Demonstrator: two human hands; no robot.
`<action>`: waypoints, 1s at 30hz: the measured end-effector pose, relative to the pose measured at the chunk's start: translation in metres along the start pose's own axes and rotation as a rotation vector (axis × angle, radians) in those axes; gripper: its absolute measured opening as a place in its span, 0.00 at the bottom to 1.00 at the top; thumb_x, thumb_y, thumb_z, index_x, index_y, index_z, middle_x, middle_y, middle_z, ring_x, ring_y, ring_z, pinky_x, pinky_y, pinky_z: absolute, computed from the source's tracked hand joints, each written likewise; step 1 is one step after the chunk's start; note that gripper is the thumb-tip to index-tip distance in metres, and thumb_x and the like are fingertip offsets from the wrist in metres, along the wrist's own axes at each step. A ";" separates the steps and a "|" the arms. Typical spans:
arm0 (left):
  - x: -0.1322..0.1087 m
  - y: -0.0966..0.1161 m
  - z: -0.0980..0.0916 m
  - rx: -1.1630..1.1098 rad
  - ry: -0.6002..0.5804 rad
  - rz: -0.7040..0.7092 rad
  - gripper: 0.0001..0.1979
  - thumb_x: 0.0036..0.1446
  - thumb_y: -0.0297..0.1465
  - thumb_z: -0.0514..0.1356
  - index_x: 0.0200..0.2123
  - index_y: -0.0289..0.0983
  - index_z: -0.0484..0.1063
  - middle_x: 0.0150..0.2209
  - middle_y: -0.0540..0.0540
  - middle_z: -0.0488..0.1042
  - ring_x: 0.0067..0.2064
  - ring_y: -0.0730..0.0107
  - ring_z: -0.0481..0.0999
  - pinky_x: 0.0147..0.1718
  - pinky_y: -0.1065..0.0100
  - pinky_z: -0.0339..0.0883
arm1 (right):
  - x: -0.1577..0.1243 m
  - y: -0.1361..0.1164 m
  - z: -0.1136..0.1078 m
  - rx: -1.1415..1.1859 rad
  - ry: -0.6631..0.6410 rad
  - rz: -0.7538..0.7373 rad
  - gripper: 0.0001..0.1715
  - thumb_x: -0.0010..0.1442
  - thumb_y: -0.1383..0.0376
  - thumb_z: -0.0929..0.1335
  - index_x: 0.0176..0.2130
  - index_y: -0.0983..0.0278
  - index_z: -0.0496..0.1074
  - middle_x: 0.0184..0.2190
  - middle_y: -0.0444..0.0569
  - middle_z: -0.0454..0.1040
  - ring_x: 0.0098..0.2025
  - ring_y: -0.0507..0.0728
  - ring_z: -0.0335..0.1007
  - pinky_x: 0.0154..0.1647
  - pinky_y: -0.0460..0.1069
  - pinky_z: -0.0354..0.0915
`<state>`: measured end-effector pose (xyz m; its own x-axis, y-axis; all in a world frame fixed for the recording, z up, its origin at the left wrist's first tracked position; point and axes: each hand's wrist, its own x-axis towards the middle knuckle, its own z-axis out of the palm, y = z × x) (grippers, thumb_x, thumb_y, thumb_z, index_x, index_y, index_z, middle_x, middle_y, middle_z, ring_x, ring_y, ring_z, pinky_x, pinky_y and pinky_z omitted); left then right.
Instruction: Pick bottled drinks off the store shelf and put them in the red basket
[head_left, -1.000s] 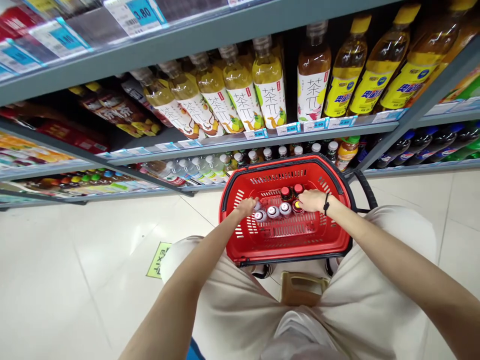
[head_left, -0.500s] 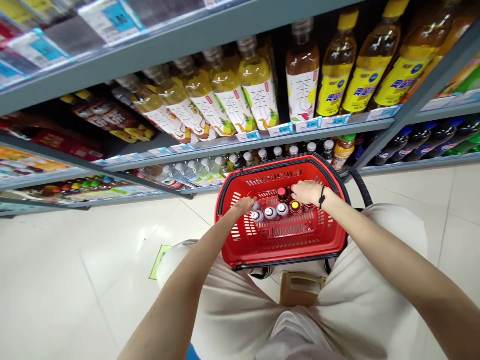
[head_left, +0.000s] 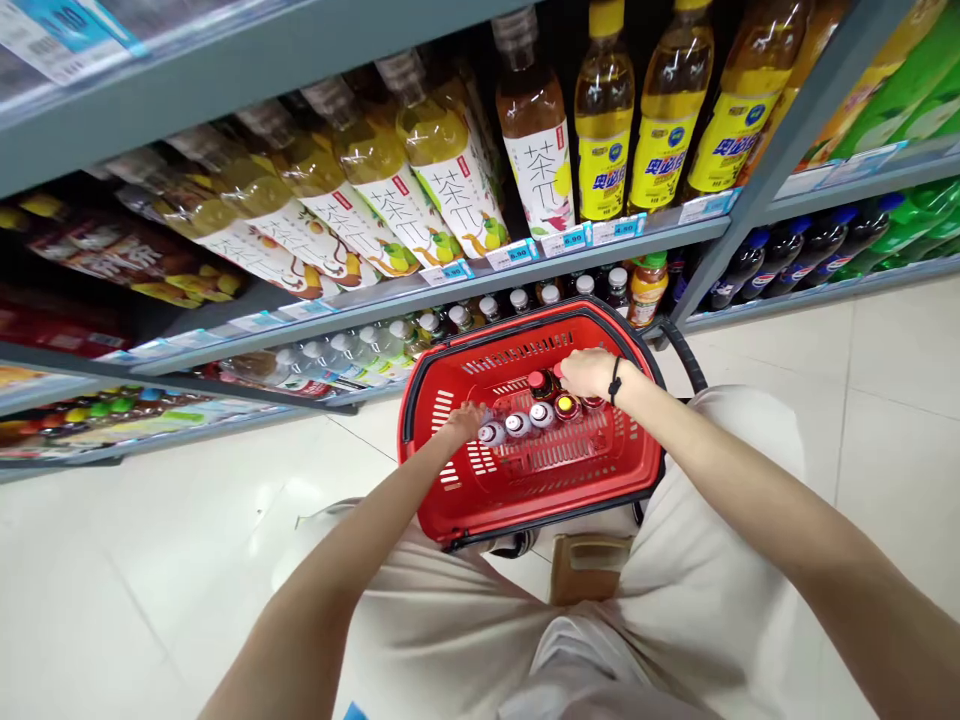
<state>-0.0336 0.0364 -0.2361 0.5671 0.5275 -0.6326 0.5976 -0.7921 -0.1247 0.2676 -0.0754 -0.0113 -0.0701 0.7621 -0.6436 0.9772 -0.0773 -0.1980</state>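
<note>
A red shopping basket (head_left: 442, 490) stands between my knees, with several capped bottles upright in its middle. My right hand (head_left: 589, 374), a black band at its wrist, is closed around the top of a red-capped bottle (head_left: 558, 370) in the back row. Another red-capped dark bottle (head_left: 538, 382) stands just left of it. In the front row are white-capped bottles (head_left: 517, 425) and a yellow-capped bottle (head_left: 567, 406). My left hand (head_left: 468, 420) is at the left end of the bottles, fingers loosely apart beside a pale bottle top that it partly hides.
Shelves ahead hold tea bottles (head_left: 457, 190), yellow-labelled drink bottles (head_left: 604, 150) and, lower down, cola bottles (head_left: 780, 260). The basket's black handle (head_left: 681, 355) sticks out at the right. A tan stool (head_left: 589, 570) is between my legs on the pale tiled floor (head_left: 187, 560).
The view has shifted, so the basket sits further left in the picture and the shelves look nearer. My left fingers have loosened from the pale bottle top; my right hand stays at the red cap.
</note>
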 end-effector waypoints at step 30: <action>0.026 0.058 -0.074 -0.119 0.062 0.129 0.15 0.70 0.36 0.61 0.54 0.33 0.74 0.53 0.39 0.76 0.55 0.58 0.78 0.56 0.50 0.73 | 0.008 -0.009 0.009 -0.082 -0.036 -0.011 0.24 0.73 0.63 0.62 0.59 0.72 0.76 0.58 0.69 0.77 0.60 0.68 0.76 0.56 0.57 0.71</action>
<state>0.0581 0.0266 -0.2028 0.6752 0.4445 -0.5887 0.5782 -0.8145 0.0482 0.2564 -0.0737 -0.0212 -0.0871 0.7389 -0.6682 0.9893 -0.0147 -0.1452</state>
